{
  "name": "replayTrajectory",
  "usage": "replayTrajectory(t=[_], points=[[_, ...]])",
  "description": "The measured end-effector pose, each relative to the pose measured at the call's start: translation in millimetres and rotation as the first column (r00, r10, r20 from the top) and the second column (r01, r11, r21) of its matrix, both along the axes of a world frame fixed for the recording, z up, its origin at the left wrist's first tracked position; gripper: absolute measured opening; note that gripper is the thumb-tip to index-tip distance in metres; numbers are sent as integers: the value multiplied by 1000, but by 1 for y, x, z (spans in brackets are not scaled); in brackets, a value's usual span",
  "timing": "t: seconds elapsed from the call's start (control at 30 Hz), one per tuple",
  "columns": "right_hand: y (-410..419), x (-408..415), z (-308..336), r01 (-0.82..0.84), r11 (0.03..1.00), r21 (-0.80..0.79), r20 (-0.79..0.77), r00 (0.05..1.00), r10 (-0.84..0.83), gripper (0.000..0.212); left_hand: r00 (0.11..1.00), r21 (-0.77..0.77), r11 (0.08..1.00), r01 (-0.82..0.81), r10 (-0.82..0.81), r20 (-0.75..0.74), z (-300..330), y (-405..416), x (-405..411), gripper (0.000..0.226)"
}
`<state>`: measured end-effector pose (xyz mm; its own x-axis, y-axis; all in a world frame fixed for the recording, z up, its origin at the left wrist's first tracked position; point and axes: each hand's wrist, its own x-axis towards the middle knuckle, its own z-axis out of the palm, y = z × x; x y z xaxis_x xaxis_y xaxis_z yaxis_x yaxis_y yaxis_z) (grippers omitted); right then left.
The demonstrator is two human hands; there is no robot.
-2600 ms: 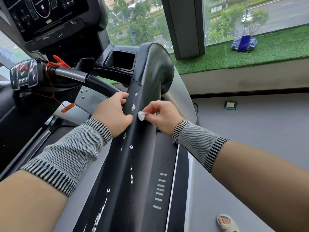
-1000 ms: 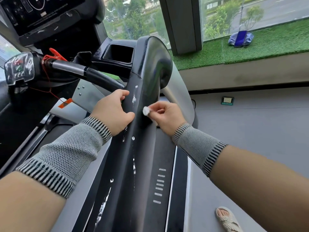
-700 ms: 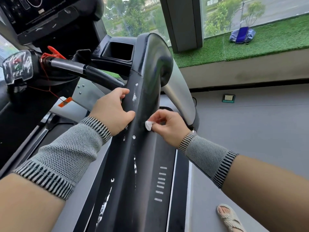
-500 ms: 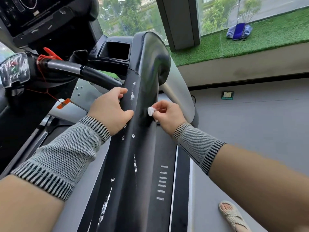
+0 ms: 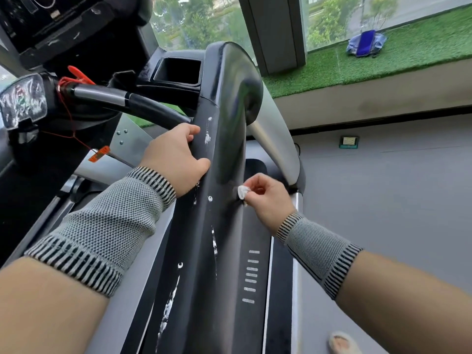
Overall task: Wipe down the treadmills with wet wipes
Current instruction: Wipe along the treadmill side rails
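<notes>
Here, my left hand (image 5: 176, 157) grips the treadmill's black side rail (image 5: 204, 226) to brace me against it, while my right hand (image 5: 265, 198) pinches a balled wet wipe (image 5: 242, 192) against the rail's right edge, concentrating pressure on its white smears (image 5: 214, 242).

Soft daylight from the windows (image 5: 357, 19) at the top lights the scene evenly, leaving a pale sheen on the glossy black handrail (image 5: 229, 103), while wide-angle distortion bends the edges and motion blur softens the console (image 5: 23, 103) and the lower right corner.
</notes>
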<state>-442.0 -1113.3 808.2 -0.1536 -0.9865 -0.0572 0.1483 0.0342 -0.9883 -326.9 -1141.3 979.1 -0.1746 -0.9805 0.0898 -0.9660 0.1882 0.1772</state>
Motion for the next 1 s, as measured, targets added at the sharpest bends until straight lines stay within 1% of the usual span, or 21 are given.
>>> replayTrajectory(t=[0.03, 0.1, 0.2, 0.27, 0.33, 0.43, 0.47, 0.63, 0.7, 0.8, 0.83, 1.0], points=[[4, 0, -1, -19, 1000, 0, 4, 1000, 19, 22, 1000, 0, 1000, -5, 5, 0, 0, 0, 0, 62], [-12, -5, 2, 9, 1000, 9, 26, 1000, -9, 20, 1000, -4, 1000, -15, 15, 4, -1, 1, -1, 62], [-54, -11, 1, 69, 993, 91, 144, 986, -82, 16, 1000, -11, 1000, -24, 25, 19, -1, 2, -3, 61], [-63, -8, -5, 72, 987, 143, 197, 975, -100, 11, 999, -14, 1000, -25, 25, 33, -1, 2, -3, 61], [-44, 0, -12, 47, 983, 178, 211, 974, -85, 14, 999, -5, 1000, -17, 17, 41, -1, 3, -3, 61], [-9, 8, -18, -80, 976, 204, 276, 961, 21, 20, 999, -1, 1000, -6, 6, 48, 2, 1, -1, 61], [-10, 8, -19, -77, 975, 208, 285, 958, 15, 20, 998, 0, 1000, -1, 1, 55, 2, 1, -1, 61], [-36, 4, -3, 80, 969, 234, 256, 956, -141, 15, 999, -22, 1000, 10, -9, 45, 0, 2, 0, 57], [-18, 11, -6, 72, 965, 254, 256, 957, -139, 18, 999, -23, 1000, 19, -18, 33, -1, 5, 2, 56], [20, 20, -11, -11, 969, 246, 258, 965, -54, 19, 999, -14, 999, 31, -30, 24, 0, 10, 7, 56], [23, 20, -9, -16, 973, 231, 266, 963, -48, 18, 999, -13, 999, 35, -35, 18, 1, 12, 9, 57], [-12, 12, 9, 157, 969, 192, 213, 957, -198, 16, 999, 6, 1000, 28, -27, -39, 4, 23, 13, 53]])
